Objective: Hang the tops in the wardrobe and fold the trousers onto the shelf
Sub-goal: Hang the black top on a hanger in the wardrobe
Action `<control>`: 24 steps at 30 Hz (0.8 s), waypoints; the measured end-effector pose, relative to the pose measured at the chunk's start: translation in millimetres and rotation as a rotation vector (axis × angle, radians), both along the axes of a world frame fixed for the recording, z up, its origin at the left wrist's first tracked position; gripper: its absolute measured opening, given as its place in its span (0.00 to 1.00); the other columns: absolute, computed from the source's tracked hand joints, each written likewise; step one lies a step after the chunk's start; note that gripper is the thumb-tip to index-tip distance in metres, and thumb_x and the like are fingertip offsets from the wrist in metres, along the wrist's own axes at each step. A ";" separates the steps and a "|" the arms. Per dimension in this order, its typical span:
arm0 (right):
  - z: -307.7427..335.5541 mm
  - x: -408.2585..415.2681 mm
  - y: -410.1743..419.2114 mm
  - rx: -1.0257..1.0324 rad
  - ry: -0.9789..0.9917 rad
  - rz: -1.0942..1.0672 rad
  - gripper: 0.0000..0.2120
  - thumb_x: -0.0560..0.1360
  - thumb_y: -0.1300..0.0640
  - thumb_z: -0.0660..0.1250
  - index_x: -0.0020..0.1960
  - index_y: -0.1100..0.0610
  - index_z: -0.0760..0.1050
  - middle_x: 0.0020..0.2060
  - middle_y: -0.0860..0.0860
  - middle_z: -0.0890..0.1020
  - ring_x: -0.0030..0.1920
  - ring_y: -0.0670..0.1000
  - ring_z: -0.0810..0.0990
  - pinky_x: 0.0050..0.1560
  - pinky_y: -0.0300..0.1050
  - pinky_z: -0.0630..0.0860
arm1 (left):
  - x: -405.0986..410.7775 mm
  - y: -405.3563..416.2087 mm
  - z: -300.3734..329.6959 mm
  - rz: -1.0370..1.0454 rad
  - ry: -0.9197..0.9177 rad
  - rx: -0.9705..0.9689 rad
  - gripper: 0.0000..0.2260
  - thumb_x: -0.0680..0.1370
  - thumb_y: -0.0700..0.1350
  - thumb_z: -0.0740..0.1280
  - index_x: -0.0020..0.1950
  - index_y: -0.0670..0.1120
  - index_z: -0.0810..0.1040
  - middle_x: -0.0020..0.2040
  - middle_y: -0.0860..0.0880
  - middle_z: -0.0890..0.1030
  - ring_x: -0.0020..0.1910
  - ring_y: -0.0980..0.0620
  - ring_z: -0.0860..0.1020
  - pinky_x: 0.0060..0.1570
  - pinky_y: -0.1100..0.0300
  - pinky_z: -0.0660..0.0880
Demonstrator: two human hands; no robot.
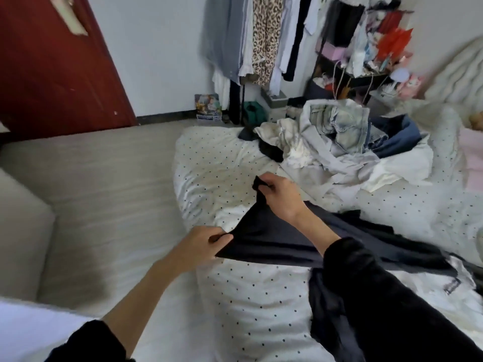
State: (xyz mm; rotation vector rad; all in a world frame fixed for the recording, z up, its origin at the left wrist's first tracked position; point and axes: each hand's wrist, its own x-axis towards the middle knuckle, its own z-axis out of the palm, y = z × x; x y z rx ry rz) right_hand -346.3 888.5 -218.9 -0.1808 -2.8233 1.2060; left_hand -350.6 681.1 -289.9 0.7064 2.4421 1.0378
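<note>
Head view: left hand (206, 241) and right hand (279, 194) each pinch dark garment (264, 236) edge, stretched between them over bed (261, 296); no legible writing.

Black garment (274, 239), white black-dotted bedding (256, 296), red door (52, 74) (scuffed), leopard-print top (265, 40)

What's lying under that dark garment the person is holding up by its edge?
Under the dark garment, pinched by the left hand and right hand, lies the white polka-dot duvet. Whatever sits beneath its spread-out part is covered.
</note>
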 end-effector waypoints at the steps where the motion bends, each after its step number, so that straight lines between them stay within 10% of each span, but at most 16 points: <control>1: 9.0 -9.8 -26.0 -0.039 0.036 0.066 0.08 0.78 0.67 0.60 0.51 0.63 0.78 0.40 0.48 0.76 0.42 0.49 0.74 0.46 0.43 0.72 | -3.4 -24.0 7.0 0.083 -0.029 0.033 0.18 0.79 0.48 0.63 0.33 0.40 0.68 0.27 0.49 0.64 0.28 0.57 0.62 0.32 0.64 0.59; 7: 50.3 -37.1 -185.4 -0.179 0.090 0.469 0.09 0.79 0.68 0.59 0.48 0.59 0.76 0.36 0.40 0.75 0.36 0.36 0.75 0.41 0.29 0.68 | 0.3 -172.6 38.3 0.499 -0.048 0.328 0.09 0.79 0.44 0.64 0.50 0.60 0.76 0.40 0.56 0.80 0.39 0.53 0.79 0.42 0.61 0.76; 12: 69.4 -25.6 -290.7 -0.133 0.017 0.749 0.09 0.79 0.64 0.59 0.50 0.60 0.78 0.40 0.46 0.79 0.39 0.40 0.76 0.43 0.33 0.70 | 22.6 -254.5 73.4 0.568 0.149 0.413 0.24 0.76 0.44 0.68 0.65 0.64 0.63 0.64 0.65 0.70 0.61 0.67 0.70 0.55 0.73 0.68; 24: 94.8 0.8 -471.7 -0.110 0.096 1.046 0.10 0.78 0.67 0.59 0.51 0.60 0.79 0.40 0.40 0.78 0.41 0.38 0.76 0.46 0.28 0.69 | 96.3 -397.7 115.5 0.764 0.116 0.591 0.04 0.76 0.36 0.68 0.49 0.43 0.75 0.37 0.53 0.82 0.39 0.58 0.81 0.43 0.67 0.75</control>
